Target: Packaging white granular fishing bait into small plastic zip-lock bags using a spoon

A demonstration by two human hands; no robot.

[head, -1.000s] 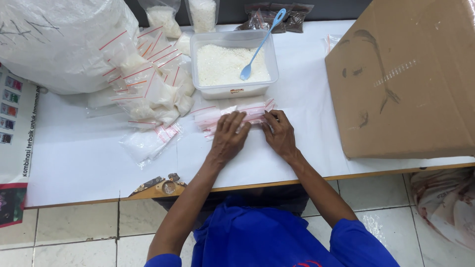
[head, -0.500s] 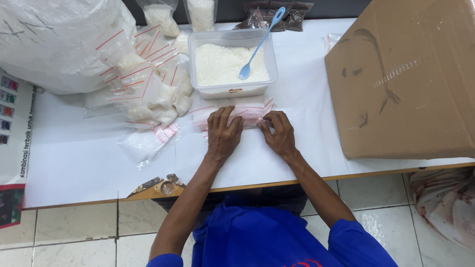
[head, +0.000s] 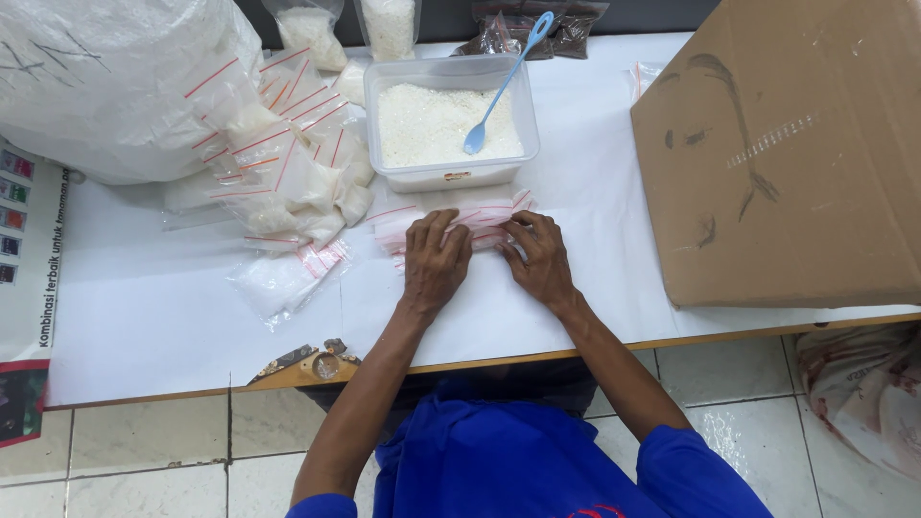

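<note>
Both hands press down on a small stack of clear zip bags [head: 484, 219] with red seal stripes, lying flat on the white table [head: 153, 317] just in front of a clear plastic tub [head: 451, 175]. The left hand [head: 435, 261] lies palm down on the bags, its fingers stretched out and close together, holding nothing. The right hand [head: 540, 257] rests at the right end of the stack with its fingers bent onto the bag edge; whether they pinch the plastic or only press on it I cannot tell from this angle.

The tub holds white grains, and 1 light blue spoon [head: 501, 88] leans in it with its handle sticking up over the far rim. To the left of the tub sits a heap of filled bags [head: 288, 168] with red stripes, and 1 more filled bag [head: 278, 278] lies apart, nearer the table edge. A large white sack [head: 106, 82] fills the far left corner. A brown cardboard box [head: 787, 153] stands to the right, well apart from the hands
</note>
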